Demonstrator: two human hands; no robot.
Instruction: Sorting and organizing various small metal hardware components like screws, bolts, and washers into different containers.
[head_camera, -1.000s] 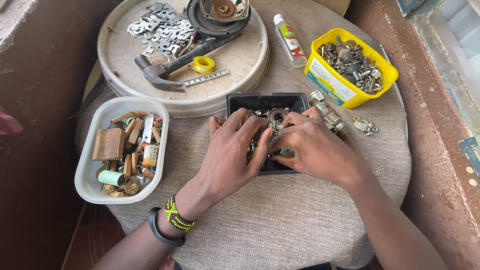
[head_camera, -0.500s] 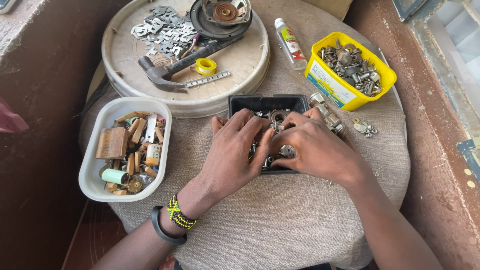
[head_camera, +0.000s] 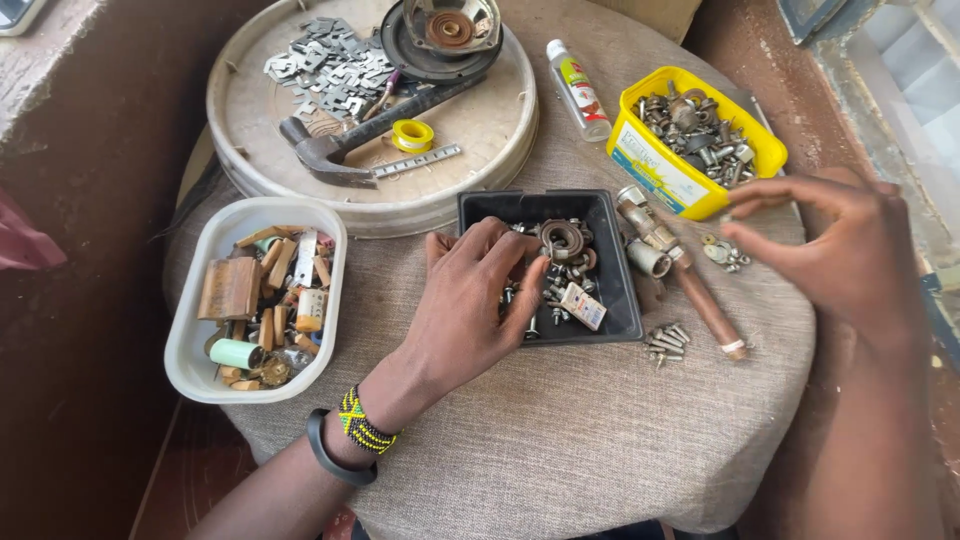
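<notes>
Round table (head_camera: 560, 450) covered in grey woven cloth, standing between a brown wall and a window sill. Left hand (head_camera: 470, 300) rests open in the black square plastic tray (head_camera: 625, 300) of small metal parts. Right hand (head_camera: 850, 250) hovers beside the yellow plastic tub (head_camera: 660, 180), fingers pinched; contents cannot be told.

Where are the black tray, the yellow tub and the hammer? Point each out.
black tray (head_camera: 478, 206): head view, on its bare upper left rim.
yellow tub (head_camera: 655, 175): head view, on its front wall.
hammer (head_camera: 330, 158): head view, on its metal head.
</notes>
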